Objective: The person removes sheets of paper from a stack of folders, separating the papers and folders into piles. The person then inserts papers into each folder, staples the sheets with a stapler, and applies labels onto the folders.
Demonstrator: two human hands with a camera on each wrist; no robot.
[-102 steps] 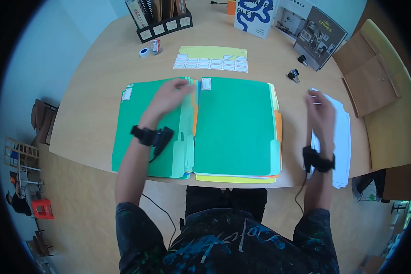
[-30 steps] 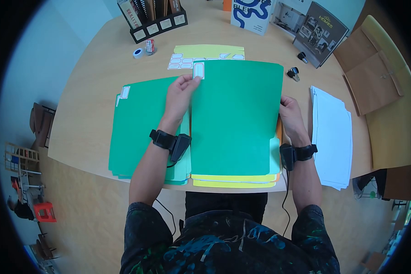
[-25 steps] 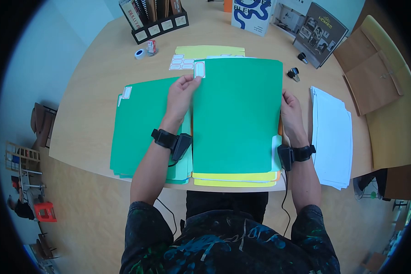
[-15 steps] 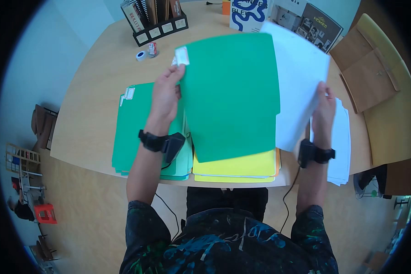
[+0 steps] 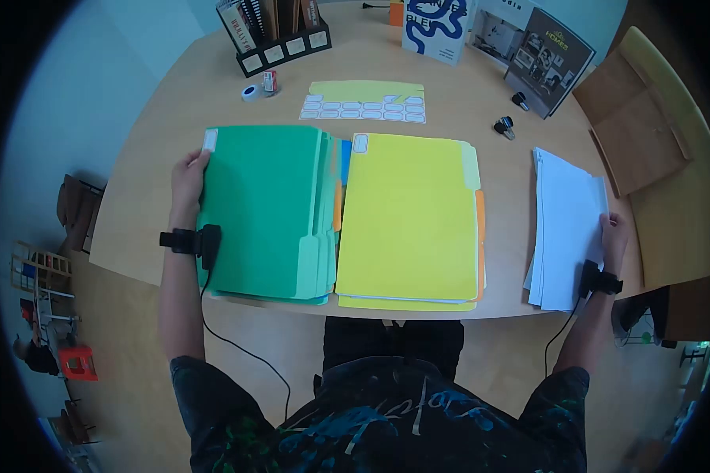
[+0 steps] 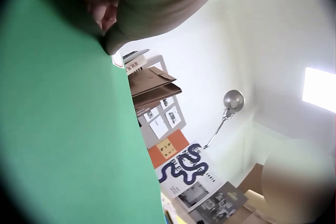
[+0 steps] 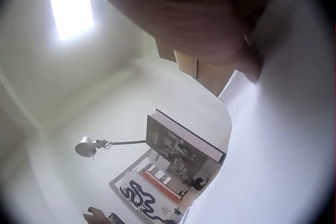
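At the upper left edge of a green folder (image 5: 260, 205), just below its white label (image 5: 210, 140), my left hand (image 5: 188, 183) pinches it between thumb and fingers. This folder lies over the left pile of green folders; in the left wrist view its cover (image 6: 73, 129) fills the left side, with the thumb on top. At far right, my right hand (image 5: 614, 236) grips the right edge of white paper sheets (image 5: 566, 229) over the paper pile. The right wrist view has the thumb pressed on the white sheet (image 7: 283, 145). A yellow folder (image 5: 410, 221) tops the middle pile.
Behind the folders lies a label sheet (image 5: 363, 110), with a tape roll (image 5: 250, 93) to its left. Black clips (image 5: 505, 128) sit by a standing grey book (image 5: 548, 67). A black organizer (image 5: 285, 51) holds books at the back left. A cable trails from each wrist.
The top green folder has gone from the middle pile to the left pile in my left hand, uncovering yellow. My right hand has drawn white paper from it and carried it rightward to the paper pile.
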